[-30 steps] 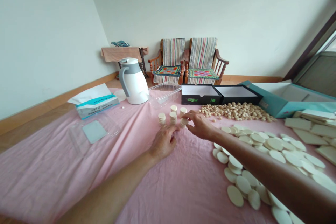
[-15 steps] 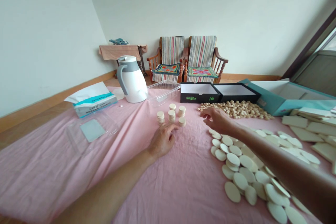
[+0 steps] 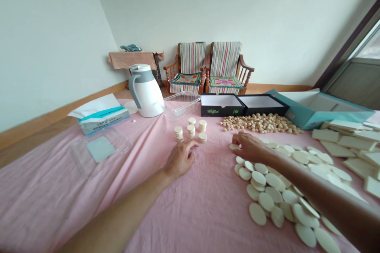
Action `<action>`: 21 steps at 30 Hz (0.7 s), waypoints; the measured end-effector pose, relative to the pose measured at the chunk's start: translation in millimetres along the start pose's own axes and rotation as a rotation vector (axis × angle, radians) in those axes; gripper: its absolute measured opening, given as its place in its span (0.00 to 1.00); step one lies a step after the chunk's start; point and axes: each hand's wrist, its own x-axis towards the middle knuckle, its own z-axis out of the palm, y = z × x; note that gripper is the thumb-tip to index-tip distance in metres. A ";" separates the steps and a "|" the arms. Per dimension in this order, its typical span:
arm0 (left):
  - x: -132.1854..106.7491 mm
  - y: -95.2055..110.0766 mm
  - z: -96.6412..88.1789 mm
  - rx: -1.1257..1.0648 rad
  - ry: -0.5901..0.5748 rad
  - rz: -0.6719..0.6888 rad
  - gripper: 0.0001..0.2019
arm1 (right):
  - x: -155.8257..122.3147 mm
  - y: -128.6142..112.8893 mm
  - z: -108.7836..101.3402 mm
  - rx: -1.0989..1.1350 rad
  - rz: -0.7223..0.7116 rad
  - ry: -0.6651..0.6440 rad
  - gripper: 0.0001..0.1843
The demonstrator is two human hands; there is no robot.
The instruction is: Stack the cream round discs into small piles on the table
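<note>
Several small stacks of pale round discs point(image 3: 191, 131) stand on the pink cloth point(image 3: 208, 197). Just in front of them rests my left hand point(image 3: 180, 159), its fingers loosely bent and apart, with nothing visible in it. The shortest stack point(image 3: 202, 138) is just beyond its fingertips. My right hand point(image 3: 247, 147) reaches in from the right, palm down, at the upper left edge of a spread of loose pale discs point(image 3: 273, 181). Its fingers close down on one pale disc point(image 3: 234, 147), whose left part shows under the fingertips.
A pile of small round wooden pieces point(image 3: 261, 122) lies beyond my right hand. Behind it are black boxes point(image 3: 221, 110) and a blue box point(image 3: 320, 114); rectangular pale slabs point(image 3: 338, 148) lie at right. A white jug point(image 3: 148, 97), clear plastic tray point(image 3: 185, 102) and tissue pack point(image 3: 101, 116) stand at left.
My right hand has come down and nearer, from beside the small wooden pieces to a pale disc at the spread's edge. My left hand stays by the stacks. The view has shifted slightly.
</note>
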 end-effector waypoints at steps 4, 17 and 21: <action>-0.3 0.7 -1.2 -0.007 -0.006 -0.002 0.17 | 7.0 -12.4 -2.7 0.080 -0.063 0.078 0.05; -0.2 0.1 -1.2 -0.016 -0.009 -0.007 0.19 | 49.6 -72.7 -6.5 0.232 -0.355 0.226 0.14; -0.4 0.4 -2.0 -0.022 0.003 0.003 0.19 | 54.5 -74.2 -1.2 0.228 -0.359 0.199 0.15</action>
